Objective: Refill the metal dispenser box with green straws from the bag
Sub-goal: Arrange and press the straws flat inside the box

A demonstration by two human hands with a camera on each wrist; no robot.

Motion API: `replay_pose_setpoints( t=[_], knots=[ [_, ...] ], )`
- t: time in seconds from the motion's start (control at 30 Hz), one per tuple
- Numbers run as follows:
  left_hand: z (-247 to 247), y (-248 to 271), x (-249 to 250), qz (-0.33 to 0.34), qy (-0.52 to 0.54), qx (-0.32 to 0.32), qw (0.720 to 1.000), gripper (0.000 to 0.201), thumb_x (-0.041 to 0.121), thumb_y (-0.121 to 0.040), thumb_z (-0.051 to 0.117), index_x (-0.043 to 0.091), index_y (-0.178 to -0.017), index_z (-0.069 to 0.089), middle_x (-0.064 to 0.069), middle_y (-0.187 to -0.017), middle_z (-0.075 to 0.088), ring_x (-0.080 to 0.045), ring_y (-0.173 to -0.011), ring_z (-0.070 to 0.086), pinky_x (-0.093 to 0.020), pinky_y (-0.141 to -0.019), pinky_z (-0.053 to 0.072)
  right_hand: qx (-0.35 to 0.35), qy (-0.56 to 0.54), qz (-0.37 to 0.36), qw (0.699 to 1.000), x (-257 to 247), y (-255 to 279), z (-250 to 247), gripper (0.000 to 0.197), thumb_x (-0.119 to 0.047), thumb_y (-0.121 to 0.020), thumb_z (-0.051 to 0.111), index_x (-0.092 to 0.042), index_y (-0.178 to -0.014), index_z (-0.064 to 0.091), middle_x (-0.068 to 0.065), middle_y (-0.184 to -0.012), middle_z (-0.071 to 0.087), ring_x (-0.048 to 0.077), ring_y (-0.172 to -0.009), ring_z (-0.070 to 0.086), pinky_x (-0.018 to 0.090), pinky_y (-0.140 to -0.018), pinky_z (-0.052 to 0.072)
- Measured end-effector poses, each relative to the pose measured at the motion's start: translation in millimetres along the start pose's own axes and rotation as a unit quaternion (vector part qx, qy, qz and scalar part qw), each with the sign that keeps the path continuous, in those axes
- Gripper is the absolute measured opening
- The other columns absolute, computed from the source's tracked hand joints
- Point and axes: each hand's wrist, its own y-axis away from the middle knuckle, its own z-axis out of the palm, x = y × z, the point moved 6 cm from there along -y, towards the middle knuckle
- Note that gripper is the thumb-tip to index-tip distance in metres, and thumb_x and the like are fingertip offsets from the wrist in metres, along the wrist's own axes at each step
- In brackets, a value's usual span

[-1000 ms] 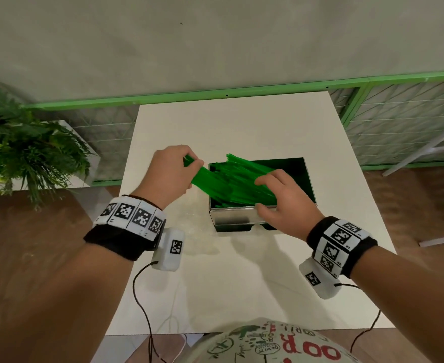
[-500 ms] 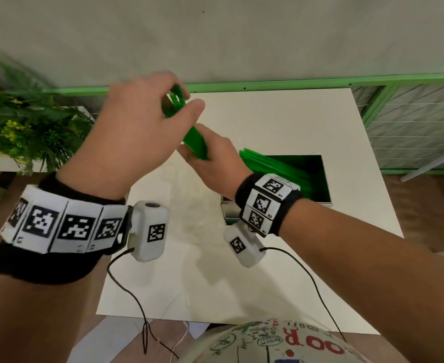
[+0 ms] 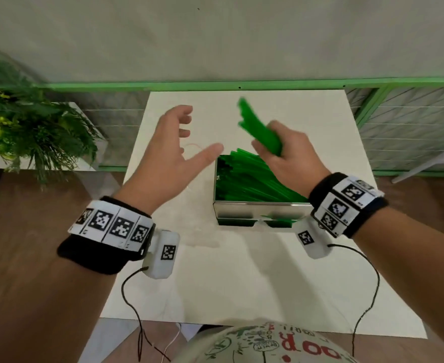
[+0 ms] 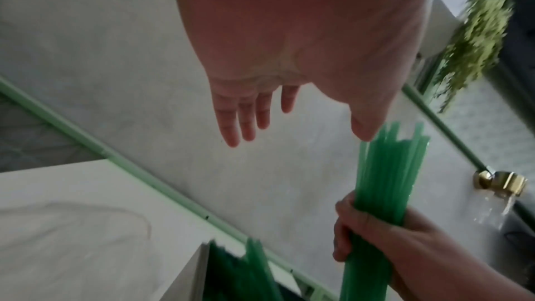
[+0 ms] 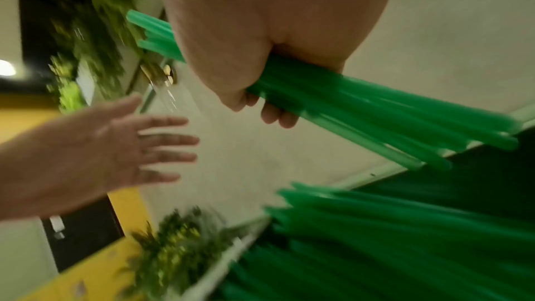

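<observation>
The metal dispenser box (image 3: 257, 212) sits on the white table (image 3: 241, 284), a little right of the table's middle, with its shiny front wall toward the person. In the head view it is packed with loose green straws (image 3: 252, 179) that lie slanted, their left ends poking over the left rim. Above the box's far edge the right hand (image 3: 291, 155) holds a bundle of straws (image 3: 257, 127), fingers curled round its lower part, the free end pointing up and to the far left. The left hand (image 3: 168, 158) hovers over the table just left of the box, fingers spread and loose, thumb stretched toward the box's far left corner, holding nothing. Both wrists carry black bands with black-and-white square markers. A leafy plant (image 3: 24, 127) stands at the far left beside the table.

From the left wrist, the left hand (image 4: 295, 58) shows a bare palm with straight, parted fingers (image 4: 246, 118); its thumb tip lies close to the top of the bundle (image 4: 385, 180), whether touching cannot be told. The right hand (image 4: 385, 237) wraps round the bundle lower down, and the box (image 4: 196, 271) shows at the bottom.

From the right wrist, the right hand (image 5: 260, 38) closes round the bundle (image 5: 376, 118), which sticks out on both sides of the fist. The left hand (image 5: 95, 150) is flat and spread to the left. The straws in the box (image 5: 390, 237) are blurred below.
</observation>
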Motion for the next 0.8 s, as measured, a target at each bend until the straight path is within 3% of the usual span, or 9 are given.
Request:
replay_pose_setpoints(
  t=[0.03,0.1,0.2,0.27,0.4,0.5,0.63,0.73,0.8],
  knots=[
    [7,2,-5,0.000,-0.012,0.000,1.000,0.087,0.051,-0.084,0.077,0.028,-0.152,0.029,0.006,-0.150,0.039,-0.008,-0.129,0.048,-0.036,-0.106,0.047,-0.030,0.043,0.005,0.999,18,4,10,0.018,-0.028,-0.097,0.062,-0.018,-0.087,0.050,-0.006,-0.065,0.047,0.008,-0.057,0.046,0.031,-0.054,0.034],
    [19,5,-12,0.012,-0.035,0.006,0.999,0.100,0.050,-0.079,0.082,0.027,-0.156,0.023,0.005,-0.157,0.028,-0.009,-0.138,0.039,-0.037,-0.115,0.040,-0.091,0.146,0.013,0.985,48,13,30,0.021,-0.033,-0.095,0.062,-0.015,-0.090,0.054,0.000,-0.075,0.053,0.024,-0.072,0.056,0.036,-0.063,0.043],
    [39,8,-9,0.074,-0.091,0.021,0.993,0.109,0.048,-0.076,0.084,0.020,-0.158,0.018,0.000,-0.163,0.017,-0.015,-0.151,0.024,-0.033,-0.124,0.026,-0.151,0.281,0.055,0.946,81,23,51,0.039,-0.046,-0.091,0.064,-0.011,-0.109,0.058,0.012,-0.099,0.056,0.035,-0.097,0.054,0.043,-0.079,0.049],
    [54,12,-5,0.121,-0.145,0.025,0.982,0.110,0.048,-0.078,0.082,0.014,-0.159,0.017,-0.007,-0.166,0.011,-0.019,-0.156,0.015,-0.031,-0.126,0.021,-0.169,0.289,0.091,0.938,90,25,55,0.048,-0.047,-0.087,0.067,-0.012,-0.117,0.055,0.014,-0.109,0.053,0.036,-0.104,0.051,0.045,-0.085,0.048],
    [99,17,-1,0.222,-0.304,-0.043,0.926,0.099,0.057,-0.085,0.067,0.011,-0.159,0.021,-0.016,-0.169,0.008,-0.031,-0.157,0.010,-0.053,-0.126,0.019,-0.142,0.223,0.093,0.960,86,24,55,0.063,-0.047,-0.074,0.077,-0.016,-0.122,0.052,0.012,-0.115,0.051,0.032,-0.106,0.049,0.047,-0.088,0.050],
    [137,15,-11,0.248,-0.382,-0.118,0.883,0.086,0.055,-0.091,0.052,0.015,-0.161,0.021,-0.015,-0.171,0.005,-0.035,-0.158,0.005,-0.062,-0.123,0.015,-0.107,0.199,0.060,0.972,81,27,53,0.074,-0.052,-0.067,0.079,-0.016,-0.126,0.052,0.010,-0.116,0.051,0.029,-0.105,0.049,0.047,-0.088,0.050],
    [159,2,-38,0.199,-0.430,-0.152,0.868,0.077,0.052,-0.095,0.035,0.015,-0.161,0.021,-0.012,-0.171,0.009,-0.033,-0.158,0.003,-0.065,-0.123,0.012,-0.059,0.165,0.062,0.983,94,36,40,0.060,-0.055,-0.063,0.077,-0.017,-0.105,0.056,0.006,-0.105,0.051,0.027,-0.097,0.047,0.043,-0.085,0.048],
    [163,-6,-55,0.173,-0.444,-0.161,0.864,0.074,0.053,-0.097,0.028,0.015,-0.161,0.023,-0.010,-0.171,0.012,-0.031,-0.158,0.004,-0.065,-0.123,0.010,-0.035,0.157,0.028,0.987,96,43,29,0.041,-0.050,-0.073,0.075,-0.017,-0.084,0.053,0.000,-0.088,0.051,0.023,-0.085,0.046,0.041,-0.077,0.046],
    [163,-8,-60,0.172,-0.443,-0.157,0.866,0.073,0.054,-0.098,0.028,0.015,-0.160,0.026,-0.009,-0.170,0.014,-0.032,-0.158,0.009,-0.065,-0.122,0.012,-0.063,0.149,-0.013,0.987,92,50,29,0.035,-0.047,-0.081,0.069,-0.016,-0.077,0.053,-0.001,-0.076,0.051,0.021,-0.076,0.047,0.042,-0.070,0.046]
  ],
)
